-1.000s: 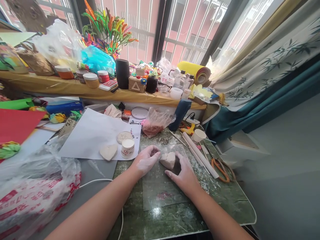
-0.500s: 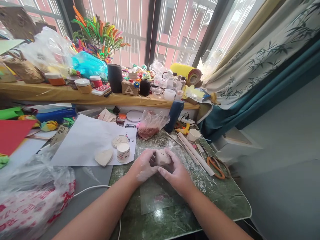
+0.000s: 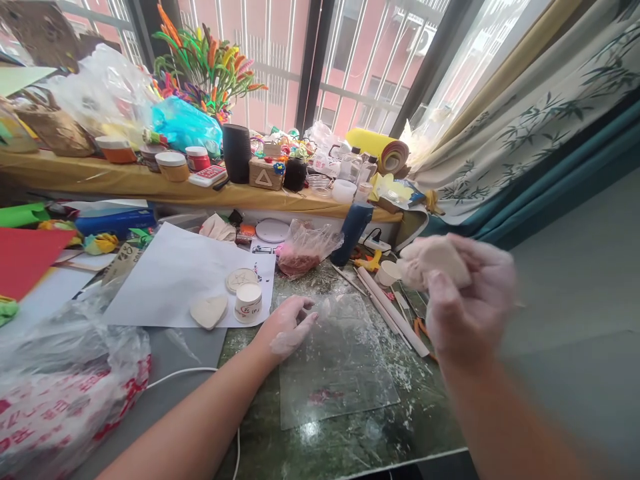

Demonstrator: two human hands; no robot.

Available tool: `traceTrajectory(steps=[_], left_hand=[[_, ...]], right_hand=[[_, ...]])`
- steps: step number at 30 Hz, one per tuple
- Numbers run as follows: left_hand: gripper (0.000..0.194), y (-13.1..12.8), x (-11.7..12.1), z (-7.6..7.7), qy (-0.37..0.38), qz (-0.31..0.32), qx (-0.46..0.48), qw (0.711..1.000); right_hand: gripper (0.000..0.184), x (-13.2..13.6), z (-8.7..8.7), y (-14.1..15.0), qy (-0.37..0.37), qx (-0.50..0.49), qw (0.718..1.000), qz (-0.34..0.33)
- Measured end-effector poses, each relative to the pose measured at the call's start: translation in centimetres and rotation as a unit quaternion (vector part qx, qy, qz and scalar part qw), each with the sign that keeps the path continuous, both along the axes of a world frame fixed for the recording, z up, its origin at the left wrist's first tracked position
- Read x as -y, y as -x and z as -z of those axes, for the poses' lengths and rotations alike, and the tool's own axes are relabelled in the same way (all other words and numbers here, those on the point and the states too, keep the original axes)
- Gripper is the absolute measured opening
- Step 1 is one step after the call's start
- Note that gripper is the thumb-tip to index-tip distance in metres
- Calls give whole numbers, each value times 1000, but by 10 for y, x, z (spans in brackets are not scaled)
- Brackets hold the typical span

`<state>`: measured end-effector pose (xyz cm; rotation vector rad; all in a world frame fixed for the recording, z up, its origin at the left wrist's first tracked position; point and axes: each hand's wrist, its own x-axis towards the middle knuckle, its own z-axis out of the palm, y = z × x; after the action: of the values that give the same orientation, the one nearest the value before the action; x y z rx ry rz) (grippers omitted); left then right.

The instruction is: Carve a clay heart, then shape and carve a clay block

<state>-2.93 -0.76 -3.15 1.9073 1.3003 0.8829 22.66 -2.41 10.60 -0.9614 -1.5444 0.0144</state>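
Pale clay (image 3: pixel 447 261) is clamped in the right hand (image 3: pixel 467 310). Below-left of that grip, the left hand (image 3: pixel 290 325) is at the clear sheet (image 3: pixel 345 360), thumb and fingers apart.

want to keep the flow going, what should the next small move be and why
Probably lower the pale lump onto the transparent sheet: the right hand holds it raised, right of the sheet, which lies flat, and the left hand, holding nothing visible, is by the sheet's far left corner.
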Motion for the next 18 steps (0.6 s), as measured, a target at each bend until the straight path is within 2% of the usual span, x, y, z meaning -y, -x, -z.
traceTrajectory(steps=[1, 2, 4, 5, 7, 8, 10, 12, 15, 18], left_hand=[[31, 0, 0, 0, 0, -4, -1, 1000], [31, 1, -1, 0, -1, -6, -2, 1000], [31, 1, 0, -1, -3, -7, -4, 1000], [31, 1, 0, -2, -4, -6, -7, 1000], [31, 1, 0, -3, -5, -5, -17, 1000], [31, 1, 1, -3, -5, -6, -21, 1000], [29, 0, 1, -5, -4, -3, -29, 1000], [25, -1, 2, -6, -9, 11, -39, 999], [24, -1, 4, -7, -18, 33, -49, 998], [25, -1, 4, -7, -20, 26, -43, 999]], right_hand=[[49, 4, 15, 2, 34, 11, 999, 1], [48, 8, 36, 4, 104, 63, 993, -14], [50, 15, 82, 9, 242, 194, 948, -72], [55, 18, 103, 12, 286, 222, 930, -68], [57, 21, 132, 17, 313, 203, 927, -33], [59, 22, 140, 20, 313, 187, 931, -27], [61, 23, 143, 30, 303, 166, 938, -27], [62, 22, 137, 41, 301, 169, 938, -24], [46, 17, 129, 54, 331, 177, 927, -12], [36, 6, 117, 49, 369, 175, 912, -44]])
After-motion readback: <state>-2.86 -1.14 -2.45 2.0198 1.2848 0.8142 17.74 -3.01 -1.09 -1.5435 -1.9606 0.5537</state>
